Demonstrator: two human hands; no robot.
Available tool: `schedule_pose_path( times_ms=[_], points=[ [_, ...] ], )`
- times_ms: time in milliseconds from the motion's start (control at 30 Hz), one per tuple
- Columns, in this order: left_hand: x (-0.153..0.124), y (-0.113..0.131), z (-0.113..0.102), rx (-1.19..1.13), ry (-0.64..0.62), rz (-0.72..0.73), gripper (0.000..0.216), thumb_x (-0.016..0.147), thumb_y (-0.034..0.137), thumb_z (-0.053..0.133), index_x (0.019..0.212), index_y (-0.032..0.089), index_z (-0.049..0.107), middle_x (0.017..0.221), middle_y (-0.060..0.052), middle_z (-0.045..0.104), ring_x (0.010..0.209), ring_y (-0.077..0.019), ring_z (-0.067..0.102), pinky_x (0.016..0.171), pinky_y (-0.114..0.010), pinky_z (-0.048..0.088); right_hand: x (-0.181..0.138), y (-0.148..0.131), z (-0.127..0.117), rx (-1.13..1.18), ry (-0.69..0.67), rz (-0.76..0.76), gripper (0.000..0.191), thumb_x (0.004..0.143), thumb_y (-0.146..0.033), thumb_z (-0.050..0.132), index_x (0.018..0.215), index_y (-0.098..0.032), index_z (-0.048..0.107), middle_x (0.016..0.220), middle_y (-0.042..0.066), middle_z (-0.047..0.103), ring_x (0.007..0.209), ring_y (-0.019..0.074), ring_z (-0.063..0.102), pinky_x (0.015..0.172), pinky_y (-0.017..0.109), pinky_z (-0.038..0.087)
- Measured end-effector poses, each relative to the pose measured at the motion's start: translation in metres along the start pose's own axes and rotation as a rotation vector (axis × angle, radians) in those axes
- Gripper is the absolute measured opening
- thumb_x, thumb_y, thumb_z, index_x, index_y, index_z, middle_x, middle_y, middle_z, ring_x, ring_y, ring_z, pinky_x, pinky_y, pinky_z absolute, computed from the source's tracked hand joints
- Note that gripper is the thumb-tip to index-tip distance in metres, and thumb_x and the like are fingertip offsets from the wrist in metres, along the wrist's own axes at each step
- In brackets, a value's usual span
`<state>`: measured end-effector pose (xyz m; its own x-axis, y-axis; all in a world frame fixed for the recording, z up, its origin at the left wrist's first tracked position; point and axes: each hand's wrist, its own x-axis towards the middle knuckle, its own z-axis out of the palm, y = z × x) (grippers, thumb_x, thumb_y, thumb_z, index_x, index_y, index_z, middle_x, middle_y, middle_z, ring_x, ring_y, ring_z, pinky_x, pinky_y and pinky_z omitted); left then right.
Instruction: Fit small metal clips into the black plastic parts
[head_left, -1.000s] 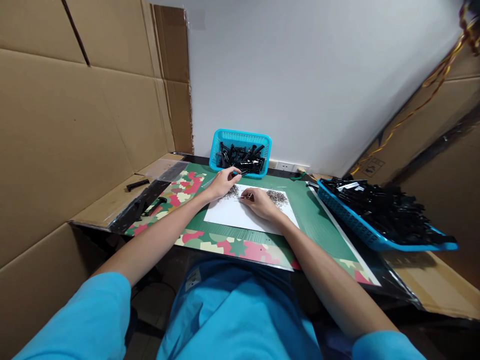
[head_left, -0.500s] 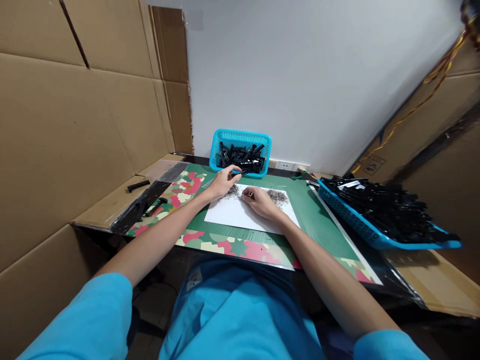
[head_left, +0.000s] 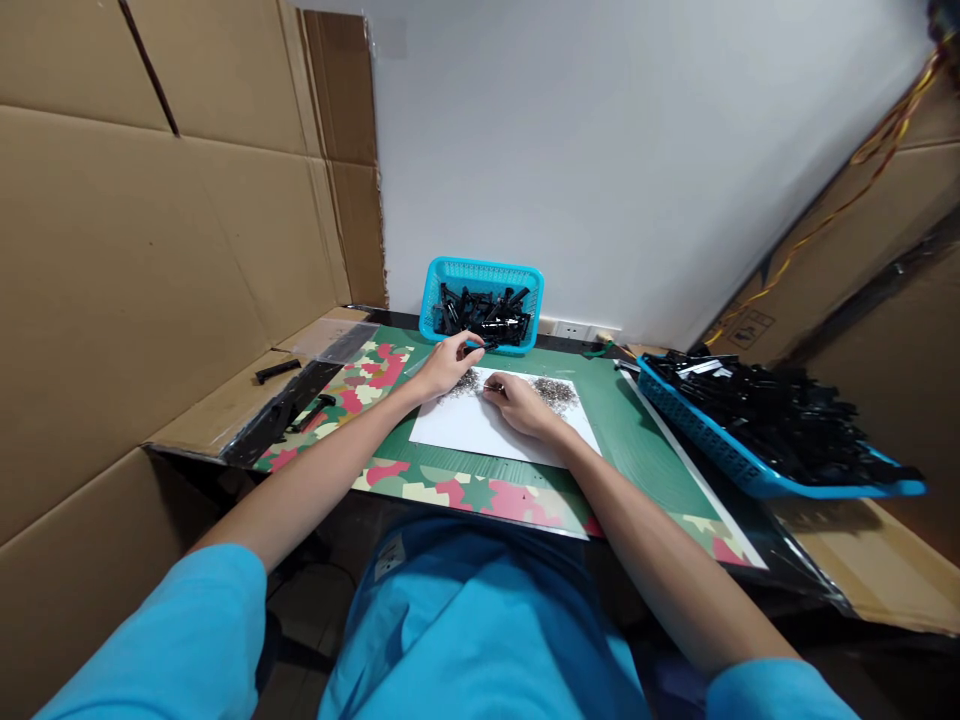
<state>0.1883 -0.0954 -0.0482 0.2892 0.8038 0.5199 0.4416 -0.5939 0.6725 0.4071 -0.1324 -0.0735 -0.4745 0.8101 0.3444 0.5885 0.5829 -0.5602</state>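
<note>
My left hand is closed around a slim black plastic part, just in front of the blue basket; the fingers cover much of the part. Below and to the right of it, my right hand is held in a pinch over the white sheet. What sits between its fingertips is too small to name. Tiny dark metallic pieces lie heaped on the sheet's far right, and more lie beside my left hand.
Black plastic parts fill the far basket. A larger blue basket, piled high with similar parts, stands on the right. Loose black parts lie at the left. Cardboard walls enclose the green mat; sockets line the back wall.
Both hands stay in nearly the same place. My right fingertips have shifted only slightly over the sheet, and the left grip looks the same.
</note>
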Motion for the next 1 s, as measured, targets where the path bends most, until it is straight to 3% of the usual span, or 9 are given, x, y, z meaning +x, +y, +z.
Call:
schedule_pose_path(
  times_ms=[233,500,600,767,1000],
  points=[
    [-0.001,0.004,-0.002,-0.016,-0.005,0.012,0.039,0.103,0.047,0.058,0.124,0.018,0.072,0.087,-0.004,0.069,0.076,-0.0187,0.059,0.07,-0.031,0.044,-0.001,-0.009,-0.01,0.167,0.021,-0.033,0.017,0.103,-0.035,0.054,0.097,-0.021,0.06,0.097,0.005,0.068,0.086,0.0209,0.057,0.079,0.031,0.043],
    [0.001,0.005,-0.002,-0.051,0.053,0.031,0.038,0.102,0.044,0.06,0.126,0.017,0.071,0.098,-0.007,0.071,0.082,-0.0194,0.061,0.075,-0.032,0.047,0.005,-0.005,-0.009,0.484,0.101,0.048,0.032,0.097,-0.053,0.065,0.099,-0.021,0.063,0.096,0.007,0.071,0.08,0.0194,0.056,0.072,0.031,0.044],
    [0.001,0.005,-0.003,-0.076,0.042,0.029,0.039,0.1,0.042,0.063,0.13,0.018,0.07,0.089,-0.004,0.068,0.075,-0.0181,0.058,0.07,-0.03,0.045,0.006,-0.004,-0.011,0.576,0.139,0.096,0.039,0.094,-0.059,0.07,0.097,-0.021,0.064,0.093,0.007,0.071,0.071,0.0169,0.05,0.065,0.03,0.039],
    [0.001,0.006,-0.001,-0.057,-0.058,0.026,0.033,0.099,0.044,0.061,0.106,0.018,0.079,0.082,-0.004,0.07,0.067,-0.0162,0.053,0.063,-0.03,0.039,0.006,-0.002,-0.009,0.654,0.134,0.189,0.047,0.087,-0.066,0.075,0.095,-0.021,0.063,0.088,0.004,0.069,0.062,0.0134,0.04,0.057,0.028,0.032],
    [-0.004,0.018,0.0,-0.02,-0.134,0.091,0.028,0.1,0.04,0.062,0.098,0.017,0.078,0.087,-0.005,0.074,0.074,-0.0173,0.061,0.067,-0.031,0.042,0.007,0.003,-0.006,0.621,0.138,0.196,0.048,0.088,-0.068,0.075,0.092,-0.021,0.064,0.079,0.002,0.064,0.06,0.0134,0.039,0.056,0.029,0.03]
  ],
)
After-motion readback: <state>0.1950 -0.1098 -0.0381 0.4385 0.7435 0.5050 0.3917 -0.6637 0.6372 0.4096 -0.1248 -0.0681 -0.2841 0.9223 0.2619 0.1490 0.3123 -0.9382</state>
